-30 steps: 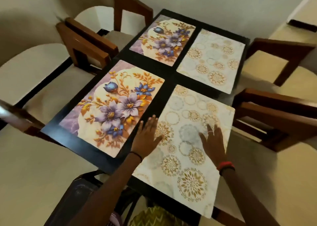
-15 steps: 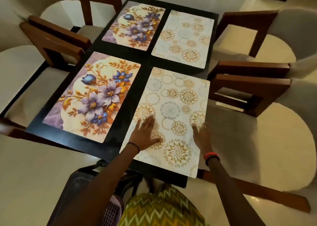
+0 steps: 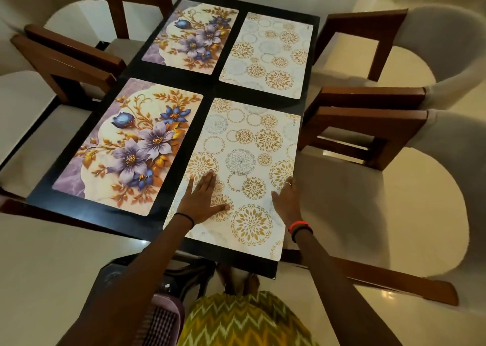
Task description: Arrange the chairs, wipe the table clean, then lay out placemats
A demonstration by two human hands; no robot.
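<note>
Palms lie flat, neither grip closed on anything: the left hand (image 3: 202, 201) presses down with straight, spread fingers, and the right hand (image 3: 286, 201) rests open with fingers laid along the border of the same gold-circle placemat (image 3: 244, 145). That mat lies on the near right quarter of the dark tabletop (image 3: 207, 88), its long side about level with the tabletop's right rim. It looks thin, light and bendy, and I'd guess its smooth face slides easily on the glossy top, so flat pressure should steer it better than a pinch. For lifting, a corner at the tabletop's rim seems the place. A floral placemat (image 3: 131, 145) fills the tabletop's near left quarter, with a bare strip between the two. Two more mats cover the far half. A wooden chair (image 3: 368, 119) stands close against the tabletop's right side, so that way is tight. The near end offers a little spare margin.
</note>
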